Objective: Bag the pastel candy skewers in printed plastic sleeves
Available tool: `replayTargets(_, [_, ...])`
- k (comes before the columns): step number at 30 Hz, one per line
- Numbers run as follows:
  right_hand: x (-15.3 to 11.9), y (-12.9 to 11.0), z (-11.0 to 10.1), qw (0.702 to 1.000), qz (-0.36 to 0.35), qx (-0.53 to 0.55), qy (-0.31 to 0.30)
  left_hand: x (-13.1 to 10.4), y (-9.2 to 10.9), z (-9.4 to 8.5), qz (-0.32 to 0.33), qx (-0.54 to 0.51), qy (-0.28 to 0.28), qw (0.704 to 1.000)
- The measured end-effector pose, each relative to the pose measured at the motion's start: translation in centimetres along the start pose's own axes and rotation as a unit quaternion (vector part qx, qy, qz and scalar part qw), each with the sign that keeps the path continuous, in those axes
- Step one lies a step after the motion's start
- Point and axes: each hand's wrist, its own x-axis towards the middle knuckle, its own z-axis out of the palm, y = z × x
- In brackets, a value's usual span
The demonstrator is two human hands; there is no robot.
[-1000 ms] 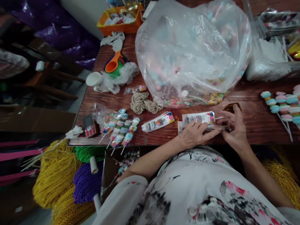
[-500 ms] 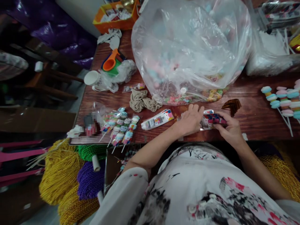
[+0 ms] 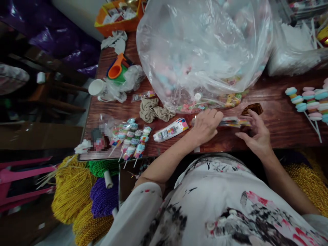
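You are grasping the packet stack [image 3: 232, 121] by its left end with your left hand [image 3: 208, 127], near the front edge of the worktop [image 3: 284, 136]; the stack is showing edge-on, your grip presumably keeping its thin layers together; your right hand [image 3: 256, 133] is standing released around the right end, thumb and fingers parting, contact being impossible to tell; the brown bundle [image 3: 252, 109] is lying just behind its fingertips, probably for easy reach; printed sleeves [image 3: 171, 130] are lying left of your left hand; the clear bag [image 3: 205, 51] is sitting farther back, seemingly leaving the front edge for your hands.
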Motion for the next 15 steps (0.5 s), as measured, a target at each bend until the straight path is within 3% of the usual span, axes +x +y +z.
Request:
replayTargets(4, [-0.1,0.0,0.0,0.996,-0.031,-0.065,0.05,1.1,-0.4,0.8,0.006,0.051,0.031,0.998])
replayTargets(9, [-0.4,0.0,-0.1,0.977,-0.087,-0.195,-0.005,0.8,-1.0,2.4,0.005,0.028,-0.007,1.0])
replayTargets(15, [0.0,-0.7,-0.4,0.969,-0.109,-0.22,-0.037,-0.5,-1.7,2.1,0.037,-0.053,-0.029,0.997])
